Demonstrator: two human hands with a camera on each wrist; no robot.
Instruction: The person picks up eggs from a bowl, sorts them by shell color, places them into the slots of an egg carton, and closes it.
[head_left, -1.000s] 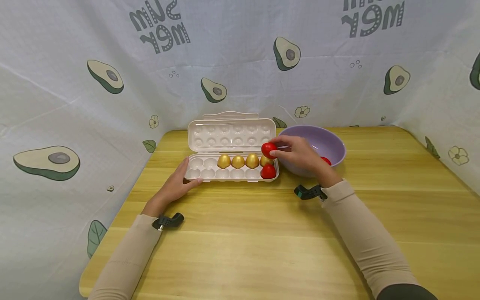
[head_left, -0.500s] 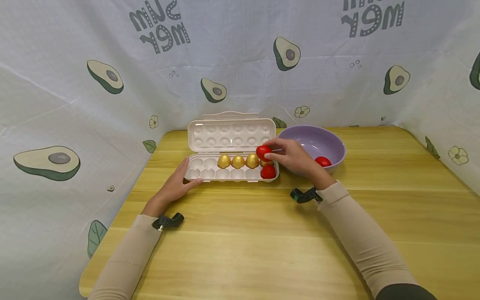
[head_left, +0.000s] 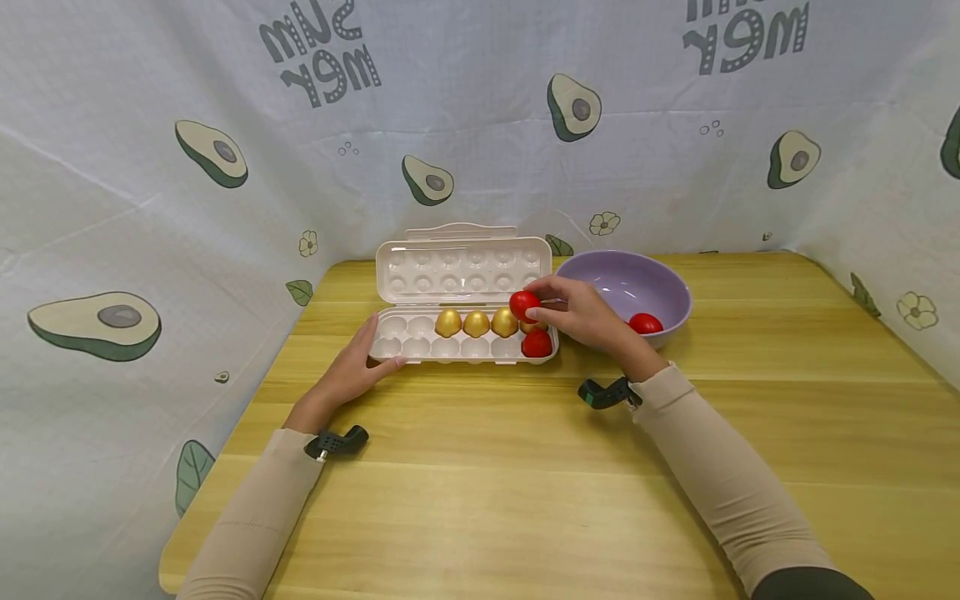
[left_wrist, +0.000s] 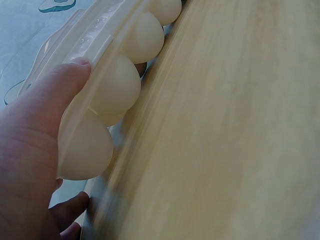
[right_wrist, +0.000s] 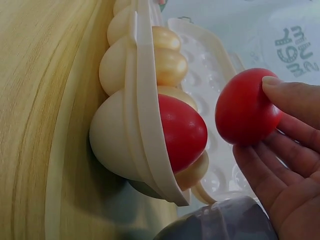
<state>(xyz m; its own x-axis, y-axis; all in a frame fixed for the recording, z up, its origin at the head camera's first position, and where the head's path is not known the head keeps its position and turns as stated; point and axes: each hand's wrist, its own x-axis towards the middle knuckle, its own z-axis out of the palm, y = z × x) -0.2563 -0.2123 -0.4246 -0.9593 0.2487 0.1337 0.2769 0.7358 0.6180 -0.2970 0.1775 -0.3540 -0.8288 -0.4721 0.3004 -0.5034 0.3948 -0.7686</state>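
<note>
A cream plastic egg carton (head_left: 397, 327) stands at the back of the table with its lid (head_left: 465, 268) raised. Several golden eggs (head_left: 476, 323) fill the right part of its back row, and one red egg (head_left: 536, 343) sits in the front right cup. My left hand (head_left: 347, 371) holds the carton's left end, thumb on the front rim, as the left wrist view also shows. Between thumb and fingers of my right hand (head_left: 581, 315) is a second red egg (right_wrist: 247, 106), raised above the carton's right half. It partly covers the rightmost golden eggs in the head view.
Right beside the carton is a purple bowl (head_left: 637, 279) with a red egg (head_left: 645, 323) inside. Behind the wooden table (head_left: 480, 483) hangs a pale cloth (head_left: 495, 100) printed with avocados. Bare cups (head_left: 444, 347) show in the carton's left and front parts.
My right hand has moved left and slightly down with the red egg, from the carton's right edge to over its right cups. The left hand keeps its place.
</note>
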